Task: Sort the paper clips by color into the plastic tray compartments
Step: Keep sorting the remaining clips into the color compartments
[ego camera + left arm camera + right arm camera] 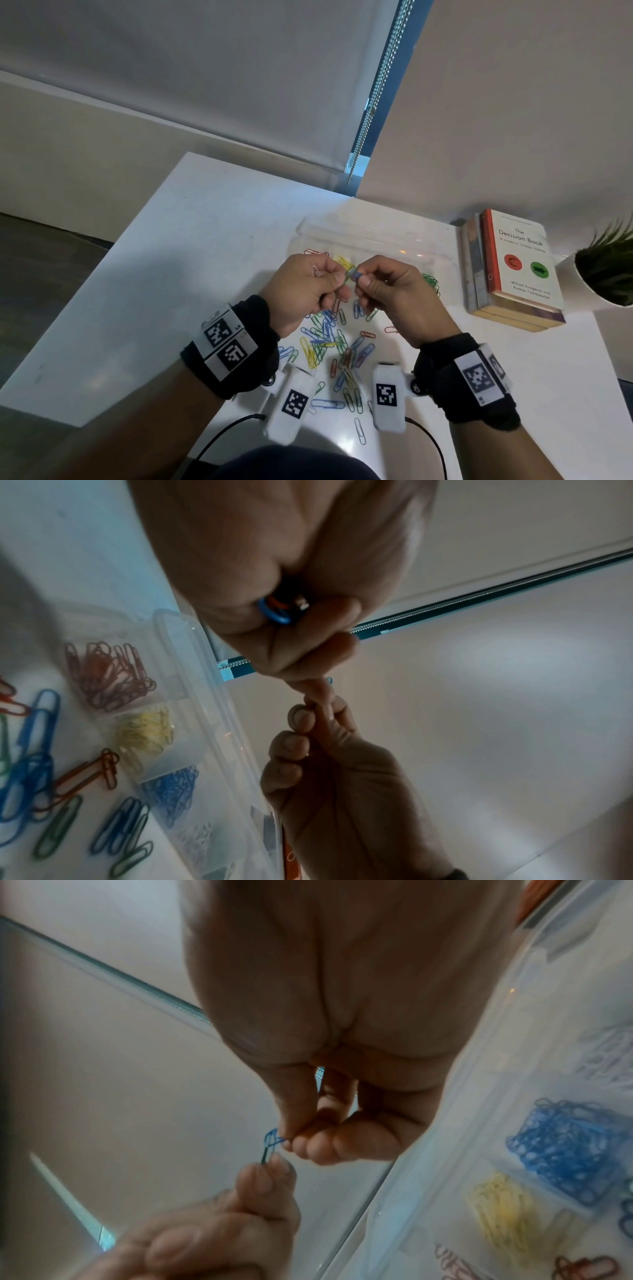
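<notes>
Both hands are raised over the loose pile of coloured paper clips (334, 346) on the white table. My right hand (361, 279) pinches a blue clip (272, 1137) that is hooked to a darker clip, which my left hand (342, 279) pinches from the other side. My left hand also keeps blue and orange clips (277, 612) curled in its palm, and a white one sticks out above its knuckles. Behind the hands lies the clear plastic tray (370, 236), with red clips (109, 674), yellow clips (147, 731) and blue clips (171, 791) in separate compartments.
A stack of books (513, 270) and a potted plant (603, 270) stand to the right of the tray. The table's left edge (102, 267) drops to a dark floor. Two cables (219, 442) run near the front edge.
</notes>
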Demonstrator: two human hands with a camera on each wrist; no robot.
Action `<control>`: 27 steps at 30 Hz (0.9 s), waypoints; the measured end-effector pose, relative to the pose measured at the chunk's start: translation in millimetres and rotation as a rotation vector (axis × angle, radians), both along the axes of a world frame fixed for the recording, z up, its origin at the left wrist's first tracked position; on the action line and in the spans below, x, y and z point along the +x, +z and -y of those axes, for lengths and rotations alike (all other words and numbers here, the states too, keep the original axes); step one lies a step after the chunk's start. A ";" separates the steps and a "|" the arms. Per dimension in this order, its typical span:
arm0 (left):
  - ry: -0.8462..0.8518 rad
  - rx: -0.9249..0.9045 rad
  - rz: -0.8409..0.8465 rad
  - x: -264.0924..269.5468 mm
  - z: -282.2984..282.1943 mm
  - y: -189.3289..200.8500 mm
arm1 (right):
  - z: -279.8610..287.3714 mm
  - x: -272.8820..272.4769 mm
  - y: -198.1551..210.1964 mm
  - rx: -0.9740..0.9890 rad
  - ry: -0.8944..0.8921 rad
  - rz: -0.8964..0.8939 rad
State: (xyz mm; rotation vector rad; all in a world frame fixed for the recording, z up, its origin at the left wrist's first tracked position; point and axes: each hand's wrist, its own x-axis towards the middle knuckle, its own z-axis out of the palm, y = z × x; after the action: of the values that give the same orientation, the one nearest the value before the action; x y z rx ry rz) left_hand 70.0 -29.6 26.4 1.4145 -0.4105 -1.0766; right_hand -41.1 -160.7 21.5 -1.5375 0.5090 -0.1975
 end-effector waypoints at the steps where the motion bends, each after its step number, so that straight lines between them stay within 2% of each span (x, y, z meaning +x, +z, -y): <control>1: 0.007 0.001 0.008 -0.5 1.2 0.4 | -1.0 0.1 0.1 -0.044 0.011 -0.006; 3: 0.021 -0.003 0.031 -0.8 2.7 1.6 | -3.7 0.5 0.4 -0.081 0.014 -0.002; 16: -0.023 -0.059 0.178 2.4 -5.0 14.5 | -6.4 -2.4 1.4 0.003 -0.117 0.079; 21: 0.008 -0.049 0.146 3.3 -5.0 14.2 | -7.9 -1.8 5.5 0.061 -0.161 0.115; 27: 0.036 -0.027 0.144 5.7 -6.1 14.4 | -5.1 -4.6 16.4 0.017 -0.228 0.121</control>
State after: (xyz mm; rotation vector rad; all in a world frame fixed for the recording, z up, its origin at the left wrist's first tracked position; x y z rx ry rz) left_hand 75.7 -23.5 40.8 1.4747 -0.4990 -0.9399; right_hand -45.7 -155.6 37.9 -1.4395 0.5877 -0.4586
